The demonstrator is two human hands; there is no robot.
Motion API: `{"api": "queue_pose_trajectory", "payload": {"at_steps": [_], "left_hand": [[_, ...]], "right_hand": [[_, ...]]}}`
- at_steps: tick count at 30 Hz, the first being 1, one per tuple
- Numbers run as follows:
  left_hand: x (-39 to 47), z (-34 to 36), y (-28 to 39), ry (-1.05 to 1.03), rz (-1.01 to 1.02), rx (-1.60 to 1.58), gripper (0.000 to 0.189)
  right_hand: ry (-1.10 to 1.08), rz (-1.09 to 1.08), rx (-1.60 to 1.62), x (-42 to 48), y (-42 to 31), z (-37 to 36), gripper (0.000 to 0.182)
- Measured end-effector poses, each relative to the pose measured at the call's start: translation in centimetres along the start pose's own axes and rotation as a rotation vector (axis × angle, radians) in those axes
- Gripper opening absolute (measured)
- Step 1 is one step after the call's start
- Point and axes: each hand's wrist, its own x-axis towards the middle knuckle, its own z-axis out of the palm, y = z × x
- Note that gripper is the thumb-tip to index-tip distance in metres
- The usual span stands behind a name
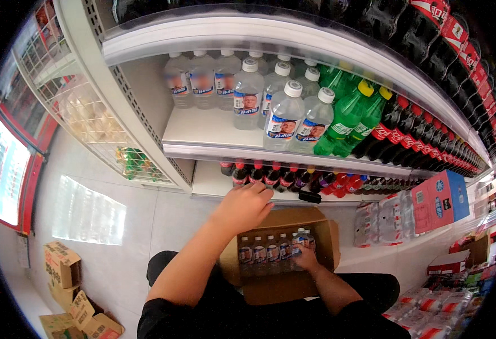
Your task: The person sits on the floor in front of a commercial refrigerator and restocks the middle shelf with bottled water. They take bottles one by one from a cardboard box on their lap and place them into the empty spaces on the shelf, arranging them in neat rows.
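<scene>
An open cardboard box (330,254) sits on the floor before me, with a row of clear plastic bottles (272,250) standing in it. Inside its right part, my right hand (306,257) grips a clear bottle with a blue label (299,241). My left hand (248,207) is raised over the box's back left edge, back of the hand up, fingers bent and thumb apart; nothing shows in it. On the middle shelf (214,127) stand similar clear bottles (284,120) with white caps, several at the front right and others further back.
Green soda bottles (347,120) and cola bottles (417,133) adjoin the clear ones. Small bottles (273,176) and a black object (310,197) occupy the bottom shelf. Shrink-wrapped bottles (385,222) stand right, flattened cartons (82,313) lie left, and a wire-mesh rack (91,110) borders the shelving.
</scene>
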Motion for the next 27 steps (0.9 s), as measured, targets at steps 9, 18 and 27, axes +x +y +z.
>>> {"api": "queue_pose_trajectory", "payload": {"at_steps": [9, 18, 27], "left_hand": [[-0.4, -1.9, 1.4, -0.055, -0.320, -0.142, 0.032], [1.2, -5.7, 2.4, 0.175, -0.504, -0.508, 0.057], [2.3, -7.8, -1.6, 0.639, -0.213, -1.140, 0.068]], "right_hand": [[0.120, -0.383, 0.405, -5.9, -14.3, 0.7, 0.045], [0.644, -1.097, 0.179, -3.2, -33.1, -8.9, 0.049], [0.885, -1.207, -0.105, -0.1, -42.7, -11.3, 0.051]]}}
